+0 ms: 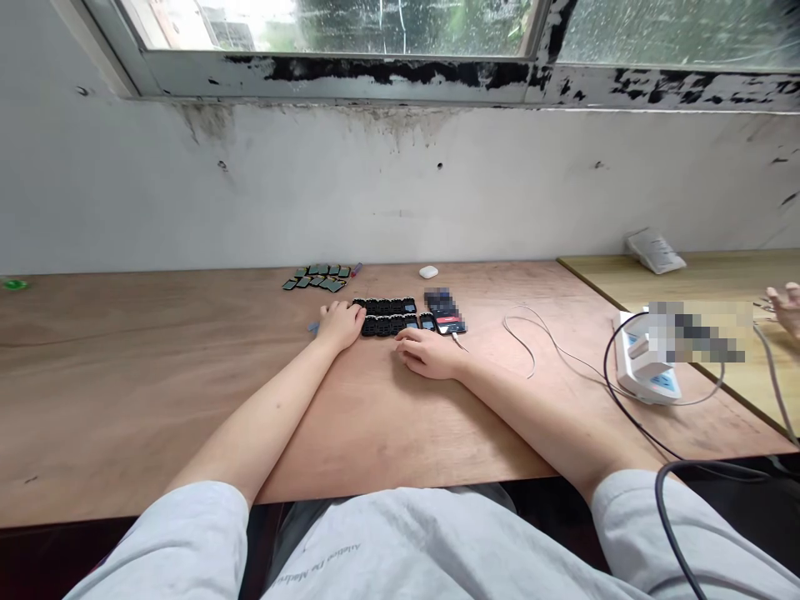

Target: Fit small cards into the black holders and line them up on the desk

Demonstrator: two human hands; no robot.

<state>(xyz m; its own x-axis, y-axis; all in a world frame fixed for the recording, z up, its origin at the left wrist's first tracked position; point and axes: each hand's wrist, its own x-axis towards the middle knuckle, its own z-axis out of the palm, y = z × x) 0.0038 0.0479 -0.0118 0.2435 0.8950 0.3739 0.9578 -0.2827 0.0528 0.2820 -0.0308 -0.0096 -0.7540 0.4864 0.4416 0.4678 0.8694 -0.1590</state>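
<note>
Two rows of small black plastic housings (391, 327) lie side by side on the wooden table, some with a pale blue-grey patch. My left hand (341, 325) rests at the left end of these rows, its fingers touching the end pieces. Below the right part of the near row, my right hand (428, 352) lies on the tabletop with loosely bent fingers, the fingertips close to the housings. Nothing shows in either hand. A small blue piece (313, 327) sits just left of my left hand. Behind it is a group of greenish-grey rectangular pieces (317, 277) with dark edges.
A phone (447, 312) with a cable lies right of the rows; a white case (428, 272) is behind. A power strip (650, 371) with cords stands at right. Another person's hand (786, 308) shows at the far right edge, near a white packet (655, 252).
</note>
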